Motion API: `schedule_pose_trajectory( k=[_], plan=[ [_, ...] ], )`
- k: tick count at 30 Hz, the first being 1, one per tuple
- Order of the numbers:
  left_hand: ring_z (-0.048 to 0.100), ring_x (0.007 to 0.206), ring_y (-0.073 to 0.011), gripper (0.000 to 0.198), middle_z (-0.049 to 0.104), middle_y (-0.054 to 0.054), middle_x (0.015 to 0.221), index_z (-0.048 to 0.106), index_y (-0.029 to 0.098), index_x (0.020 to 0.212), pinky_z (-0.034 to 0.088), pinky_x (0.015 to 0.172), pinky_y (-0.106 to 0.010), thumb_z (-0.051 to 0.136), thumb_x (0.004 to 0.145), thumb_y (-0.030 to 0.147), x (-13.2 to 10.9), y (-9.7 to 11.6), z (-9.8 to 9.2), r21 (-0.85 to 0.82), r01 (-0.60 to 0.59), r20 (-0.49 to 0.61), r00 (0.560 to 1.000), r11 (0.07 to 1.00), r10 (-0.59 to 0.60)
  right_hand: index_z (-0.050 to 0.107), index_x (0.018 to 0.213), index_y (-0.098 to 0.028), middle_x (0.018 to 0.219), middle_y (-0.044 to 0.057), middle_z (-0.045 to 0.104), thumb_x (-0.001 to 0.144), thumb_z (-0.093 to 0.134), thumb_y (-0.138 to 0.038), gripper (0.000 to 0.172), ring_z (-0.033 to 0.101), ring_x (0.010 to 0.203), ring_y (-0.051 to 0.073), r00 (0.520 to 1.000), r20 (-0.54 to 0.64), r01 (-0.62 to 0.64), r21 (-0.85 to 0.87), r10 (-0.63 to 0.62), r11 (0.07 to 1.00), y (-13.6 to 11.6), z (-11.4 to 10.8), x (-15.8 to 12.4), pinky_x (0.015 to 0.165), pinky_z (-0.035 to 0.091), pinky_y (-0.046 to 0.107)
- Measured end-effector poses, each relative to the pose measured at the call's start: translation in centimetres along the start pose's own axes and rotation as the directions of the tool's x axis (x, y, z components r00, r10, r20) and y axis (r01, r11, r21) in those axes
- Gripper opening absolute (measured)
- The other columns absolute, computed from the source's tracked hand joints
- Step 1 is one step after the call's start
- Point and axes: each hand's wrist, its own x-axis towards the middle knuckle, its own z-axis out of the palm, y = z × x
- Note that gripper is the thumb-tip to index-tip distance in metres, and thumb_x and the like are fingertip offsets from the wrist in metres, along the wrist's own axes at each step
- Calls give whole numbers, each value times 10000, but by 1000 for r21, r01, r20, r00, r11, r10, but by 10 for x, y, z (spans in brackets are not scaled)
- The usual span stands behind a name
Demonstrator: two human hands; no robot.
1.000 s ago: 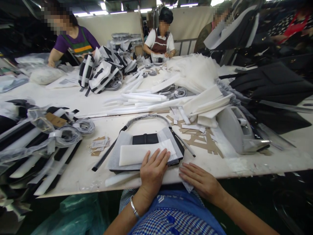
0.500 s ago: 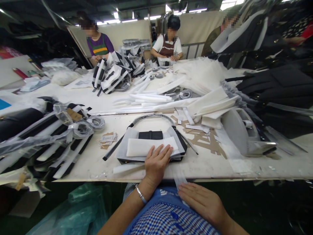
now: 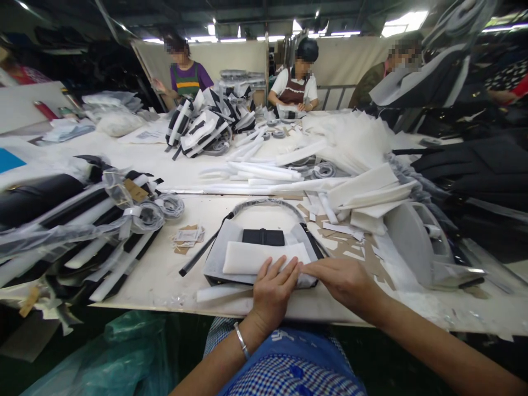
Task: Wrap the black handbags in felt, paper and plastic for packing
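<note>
- White foam pad (image 3: 252, 257), flat beneath the straightened, lightly parted fingers of the left hand (image 3: 273, 289); pressing from above, not gripping.
- Just beside those fingertips, the right hand (image 3: 346, 281), fingers bunched together at the near right corner of the dark bag (image 3: 314, 246); impossible to tell whether pinched on anything.
- Under the pad, a thin white sheet (image 3: 223, 253) laid over the bag; beyond the pad, a black strapped panel (image 3: 263, 237) showing.
- Bag lying on the table (image 3: 171, 283), close to the near edge, straight ahead of the blue apron (image 3: 319, 344), with a wrapped handle (image 3: 268, 202) arched toward the far side.
- Step in hand, judging by the pose: steadying the padding while working at the corner.
- Next move, likewise a judgement: calling for even pressure from the left and a light touch from the right, to keep pad and sheet from slipping.
- Along the near side of the bag, a white strip (image 3: 223, 293).
- On the apron, pale lettering (image 3: 284, 334), too blurred to make out.
- Left of the bag, small tags (image 3: 188, 236), printed but too small to read; farther left, a brown card tag (image 3: 136, 190) on wrapped goods (image 3: 39, 201), without legible wording.
- Farther out, brown scraps (image 3: 368, 254) to the right, white foam strips (image 3: 264, 176) beyond the handle, and a printed sheet (image 3: 150, 134), dark lines only; no brand readable.
</note>
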Motion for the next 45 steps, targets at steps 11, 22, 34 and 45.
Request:
schedule_pose_trajectory(
  k=[11, 22, 34, 45],
  plan=[
    [632, 1215, -217, 240, 714, -70, 1233, 657, 156, 1170, 526, 1038, -397, 494, 994, 171, 0, -2, -1, -74, -5, -8, 1000, 997, 4, 699, 871, -202, 806, 33, 723, 979, 553, -258, 189, 664, 764, 176, 977, 161, -145, 21, 140, 989, 63, 50, 23, 713, 503, 277],
    [661, 1148, -178, 224, 734, -48, 1115, 650, 171, 1074, 498, 1077, -356, 448, 993, 119, 2, -3, -7, -230, 53, 5, 999, 972, -54, 641, 843, -201, 847, 31, 655, 921, 662, -356, 175, 596, 821, 186, 924, 351, -180, 48, 152, 983, 76, 52, 37, 691, 424, 276],
    [638, 1177, -195, 258, 658, -103, 1307, 640, 166, 1158, 524, 1040, -362, 444, 994, 133, 2, -5, -6, -169, 43, 20, 999, 985, -40, 591, 773, -198, 784, 1, 613, 886, 658, -230, 135, 562, 754, 161, 888, 343, -365, 120, 307, 923, 72, 62, 38, 669, 411, 261],
    [640, 1197, -232, 433, 671, -86, 1306, 595, 111, 1301, 557, 1003, -394, 404, 918, 53, 3, -3, -4, -13, -33, 107, 994, 999, 34, 585, 942, -217, 863, 11, 634, 894, 609, -218, 53, 591, 755, 160, 872, 116, -490, 201, 476, 848, 67, 71, 32, 720, 478, 288]
  ],
)
